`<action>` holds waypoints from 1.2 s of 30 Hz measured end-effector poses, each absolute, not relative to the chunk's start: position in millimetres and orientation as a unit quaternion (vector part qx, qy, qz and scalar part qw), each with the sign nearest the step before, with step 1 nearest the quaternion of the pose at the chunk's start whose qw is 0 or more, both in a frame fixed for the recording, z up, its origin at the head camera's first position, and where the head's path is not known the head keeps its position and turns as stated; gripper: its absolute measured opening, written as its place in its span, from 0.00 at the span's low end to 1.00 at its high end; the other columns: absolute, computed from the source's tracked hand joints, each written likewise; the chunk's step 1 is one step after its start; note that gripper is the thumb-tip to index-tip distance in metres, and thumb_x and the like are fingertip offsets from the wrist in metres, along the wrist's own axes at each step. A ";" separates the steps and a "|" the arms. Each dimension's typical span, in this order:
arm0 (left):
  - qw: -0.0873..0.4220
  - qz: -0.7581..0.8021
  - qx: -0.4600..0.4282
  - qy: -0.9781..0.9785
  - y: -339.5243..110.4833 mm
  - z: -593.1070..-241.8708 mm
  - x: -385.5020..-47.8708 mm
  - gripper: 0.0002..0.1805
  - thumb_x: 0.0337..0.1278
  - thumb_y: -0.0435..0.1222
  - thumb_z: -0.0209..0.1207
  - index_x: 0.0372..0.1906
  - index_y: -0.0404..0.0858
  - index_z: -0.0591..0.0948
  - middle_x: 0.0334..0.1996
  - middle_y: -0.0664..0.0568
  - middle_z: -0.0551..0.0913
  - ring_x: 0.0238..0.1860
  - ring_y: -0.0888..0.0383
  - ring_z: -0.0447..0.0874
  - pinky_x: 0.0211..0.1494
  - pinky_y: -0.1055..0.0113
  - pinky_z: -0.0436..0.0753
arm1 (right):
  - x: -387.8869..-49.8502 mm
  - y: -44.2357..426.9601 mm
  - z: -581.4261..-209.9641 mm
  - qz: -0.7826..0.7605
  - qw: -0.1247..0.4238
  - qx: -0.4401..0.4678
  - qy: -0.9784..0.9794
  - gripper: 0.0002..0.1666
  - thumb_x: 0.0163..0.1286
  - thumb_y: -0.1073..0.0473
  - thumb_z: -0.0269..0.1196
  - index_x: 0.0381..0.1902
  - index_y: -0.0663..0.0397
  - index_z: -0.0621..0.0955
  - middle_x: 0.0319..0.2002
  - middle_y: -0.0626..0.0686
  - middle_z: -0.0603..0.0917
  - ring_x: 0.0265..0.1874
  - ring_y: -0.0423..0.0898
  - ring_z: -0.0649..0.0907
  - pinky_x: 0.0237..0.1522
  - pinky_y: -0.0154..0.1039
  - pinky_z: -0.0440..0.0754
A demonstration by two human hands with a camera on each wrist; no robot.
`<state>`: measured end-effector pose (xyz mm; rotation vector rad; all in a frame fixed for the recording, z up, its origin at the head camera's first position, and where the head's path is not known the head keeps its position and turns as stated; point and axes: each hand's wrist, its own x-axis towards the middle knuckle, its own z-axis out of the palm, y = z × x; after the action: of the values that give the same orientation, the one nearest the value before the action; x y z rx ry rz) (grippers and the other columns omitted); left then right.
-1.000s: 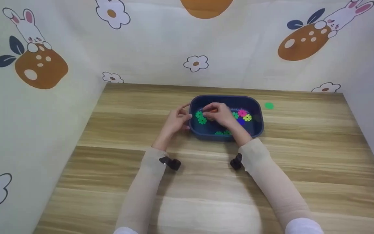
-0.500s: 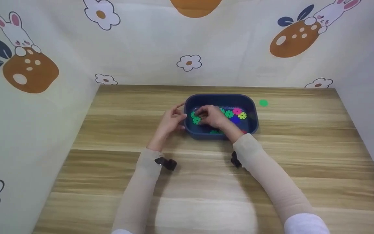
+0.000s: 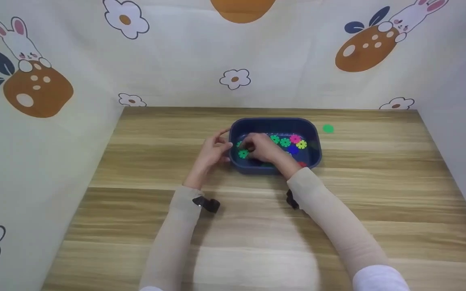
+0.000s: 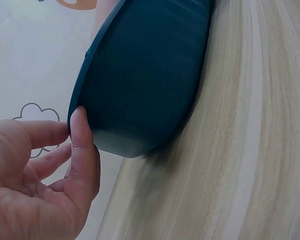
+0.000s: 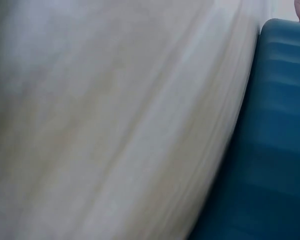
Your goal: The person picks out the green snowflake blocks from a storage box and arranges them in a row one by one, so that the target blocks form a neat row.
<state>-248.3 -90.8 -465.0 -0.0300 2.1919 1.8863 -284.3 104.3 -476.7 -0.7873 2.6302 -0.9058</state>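
A dark blue bin (image 3: 275, 169) holds several small flower-shaped pieces. My left hand (image 3: 212, 152) is at its left end; in the left wrist view the thumb and a finger of that hand (image 4: 45, 180) pinch the rim of the bin (image 4: 145, 70). My right hand (image 3: 263, 148) reaches inside the left part, fingers bent downward beside a green piece (image 3: 243, 154). The fingertips are partly hidden, so whether they hold a piece is unclear. To the right of that hand lie green (image 3: 285, 142), pink (image 3: 295, 139), yellow (image 3: 301, 144) and blue (image 3: 293, 149) pieces.
A green round piece (image 3: 328, 128) lies on the wooden table (image 3: 378, 169), just right of the bin. Patterned cloth (image 3: 184, 60) stands behind and at the left. Small black devices (image 3: 208, 204) are on both cuffs. The bin's side (image 5: 275, 135) fills the right of the right wrist view.
The whole head view has shifted slightly. My right hand has moved a little left and lower inside the bin, uncovering green pieces on its right. My left hand has kept its place at the rim.
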 end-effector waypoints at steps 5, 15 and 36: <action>0.125 0.647 -0.009 0.752 -91.8 -464.3 -247.9 0.29 0.68 0.28 0.56 0.72 0.44 0.70 0.42 0.48 0.74 0.34 0.60 0.78 0.26 0.73 0.84 | -285.0 103.0 -477.2 -0.307 0.128 -0.281 0.901 0.19 0.58 0.70 0.71 0.49 0.60 0.86 0.48 0.60 0.85 0.47 0.54 0.84 0.54 0.47 0.86; 0.118 0.647 -0.014 0.753 -91.7 -465.6 -247.5 0.29 0.67 0.27 0.56 0.71 0.44 0.71 0.41 0.49 0.72 0.35 0.59 0.78 0.29 0.69 0.86 | -285.4 102.9 -478.5 -0.311 0.136 -0.302 0.891 0.17 0.58 0.69 0.71 0.47 0.60 0.85 0.47 0.60 0.84 0.45 0.53 0.84 0.52 0.47 0.86; 0.131 0.649 -0.020 0.749 -91.2 -463.2 -247.3 0.29 0.69 0.29 0.56 0.72 0.44 0.69 0.45 0.47 0.72 0.39 0.58 0.77 0.30 0.72 0.85 | -284.9 106.9 -476.4 -0.370 0.167 -0.284 0.869 0.18 0.63 0.69 0.67 0.52 0.59 0.85 0.50 0.60 0.86 0.47 0.54 0.86 0.55 0.49 0.86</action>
<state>-247.3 -91.2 -463.2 -0.0578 2.1741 1.8854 -284.9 106.9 -476.4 -0.8098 2.4724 -1.0537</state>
